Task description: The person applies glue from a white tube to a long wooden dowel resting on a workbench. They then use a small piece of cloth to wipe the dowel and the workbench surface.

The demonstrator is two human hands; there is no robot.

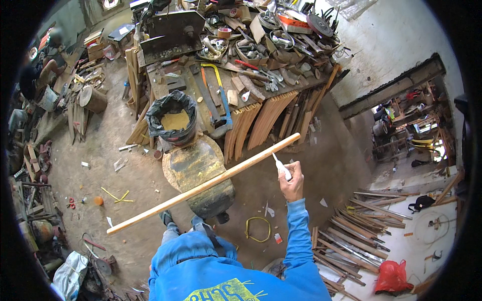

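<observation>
My right hand point(292, 184) is closed around a small white squeeze bottle point(282, 169). The bottle's thin nozzle points up and left, at or very near the right part of a long, pale wooden pole point(211, 182). The pole runs slantwise in front of me, its right end farther away and higher in the picture. Under its middle is a dark, worn, rounded block point(198, 165); I cannot tell whether the pole rests on it. My left hand does not show.
Ahead stands a cluttered workbench point(193, 108) with a yellow-handled hacksaw point(221, 90) and a bucket lined with a black bag point(173, 136). Curved wooden slats point(263, 123) lean below. Wooden strips point(351, 236) and a red plastic bag point(391, 276) lie at right. A yellow loop point(257, 230) is on the floor.
</observation>
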